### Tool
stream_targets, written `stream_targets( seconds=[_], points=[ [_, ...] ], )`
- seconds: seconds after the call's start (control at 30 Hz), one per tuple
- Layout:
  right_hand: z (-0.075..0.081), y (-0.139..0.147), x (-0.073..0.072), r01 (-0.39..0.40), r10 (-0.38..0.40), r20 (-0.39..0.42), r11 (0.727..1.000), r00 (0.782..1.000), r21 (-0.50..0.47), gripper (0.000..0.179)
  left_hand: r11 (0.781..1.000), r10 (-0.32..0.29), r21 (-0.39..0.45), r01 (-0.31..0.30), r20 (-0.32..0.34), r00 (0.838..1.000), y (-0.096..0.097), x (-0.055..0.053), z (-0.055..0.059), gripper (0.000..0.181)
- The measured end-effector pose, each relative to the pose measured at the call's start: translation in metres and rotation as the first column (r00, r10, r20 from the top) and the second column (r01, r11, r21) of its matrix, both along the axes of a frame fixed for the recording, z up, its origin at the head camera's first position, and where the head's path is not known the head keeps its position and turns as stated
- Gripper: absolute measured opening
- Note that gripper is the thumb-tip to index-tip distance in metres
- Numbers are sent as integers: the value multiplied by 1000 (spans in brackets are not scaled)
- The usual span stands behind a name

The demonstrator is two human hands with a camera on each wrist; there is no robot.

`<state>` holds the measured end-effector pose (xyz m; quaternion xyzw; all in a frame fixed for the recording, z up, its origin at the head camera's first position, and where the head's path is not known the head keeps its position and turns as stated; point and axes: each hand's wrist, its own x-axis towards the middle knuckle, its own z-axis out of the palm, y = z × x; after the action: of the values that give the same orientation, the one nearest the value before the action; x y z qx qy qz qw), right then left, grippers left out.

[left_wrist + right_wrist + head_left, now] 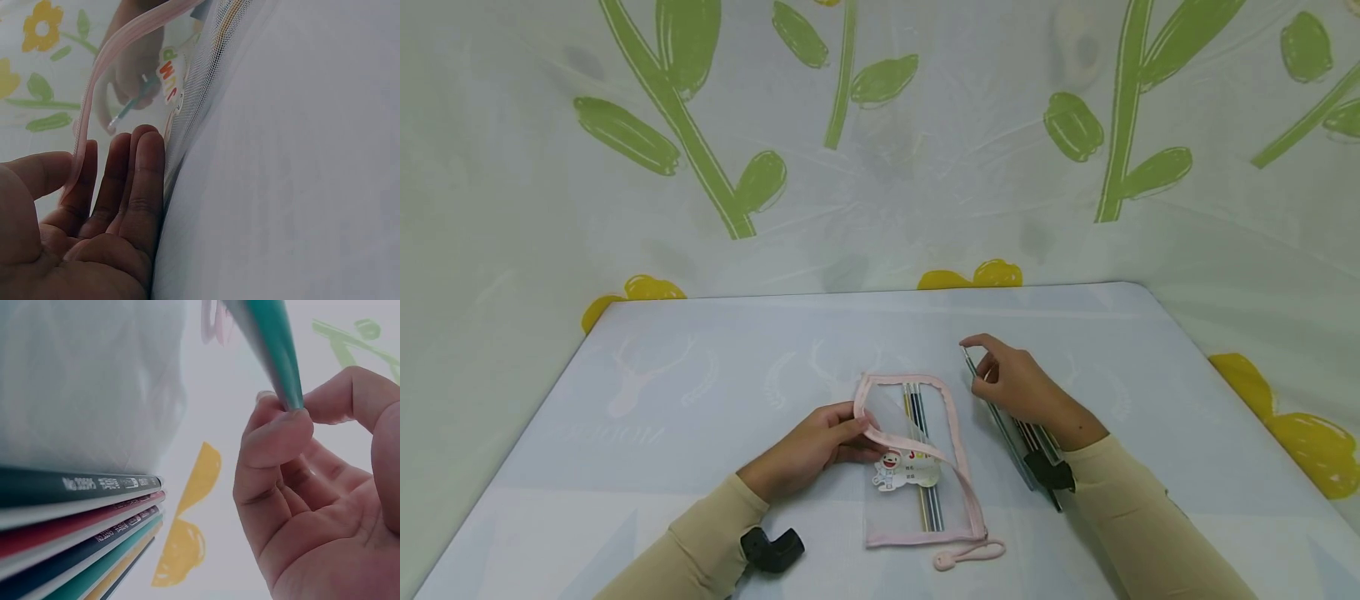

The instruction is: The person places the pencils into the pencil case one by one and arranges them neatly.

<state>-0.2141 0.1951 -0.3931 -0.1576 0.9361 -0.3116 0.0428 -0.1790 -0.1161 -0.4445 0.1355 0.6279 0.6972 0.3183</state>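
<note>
Pink-edged pouch (953, 417) pinched by left hand (822, 442); green pencil (272, 353) pinched at end by right hand (1018, 383). Should left grip slip, pouch could sag, snagging pencil.

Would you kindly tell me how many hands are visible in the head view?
2: the left hand pinches the pink-edged pouch; the right hand pinches a teal pencil. Neither is hidden.

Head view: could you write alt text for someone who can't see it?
A left hand pinches the raised edge of a pink-trimmed mesh pouch with pencils inside; the right hand holds another pencil. More pencils show beneath its wrist.
</note>
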Motion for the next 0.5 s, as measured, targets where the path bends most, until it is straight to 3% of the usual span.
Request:
stream_targets(
  seconds=[0.5],
  points=[
    [4, -3, 0, 27, -31, -52, 997, 998, -78, 56, 1000, -11, -12, 11, -13, 1000, 0, -1, -2, 35]
  ],
)
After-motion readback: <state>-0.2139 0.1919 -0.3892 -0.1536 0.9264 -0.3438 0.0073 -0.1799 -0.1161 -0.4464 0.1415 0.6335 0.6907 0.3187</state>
